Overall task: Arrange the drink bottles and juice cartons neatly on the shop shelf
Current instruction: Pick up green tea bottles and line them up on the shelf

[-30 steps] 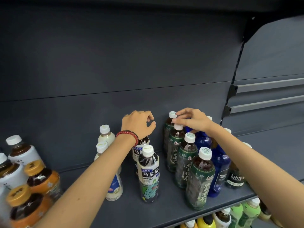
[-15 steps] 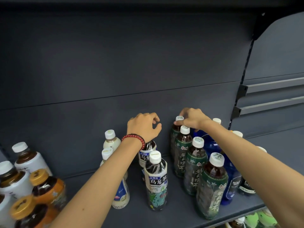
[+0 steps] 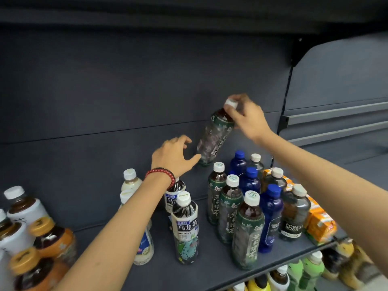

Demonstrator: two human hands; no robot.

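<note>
Dark grey back panel [image 3: 126,91] rises behind a grey shelf [image 3: 210,276] of mixed drinks. Right hand [image 3: 249,118] pinches the white cap and neck of the tilted tea bottle [image 3: 214,139], which hangs clear of the shelf near the back panel, its base leaning left. Left hand [image 3: 172,156], with a red bead bracelet [image 3: 160,175] at the wrist, is spread, its thumb tip at the bottle's base; contact cannot be confirmed.

Directly below stands a row of three green-labelled tea bottles [image 3: 231,208], running front to back. Blue bottles [image 3: 271,215] stand just right of it, then dark soda bottles [image 3: 295,213], then orange juice cartons [image 3: 319,221]. Two oolong tea bottles [image 3: 185,227] stand under the left forearm, with milky white bottles [image 3: 144,244] beside them. Orange-capped bottles [image 3: 52,238] crowd the far left, blurred.
</note>
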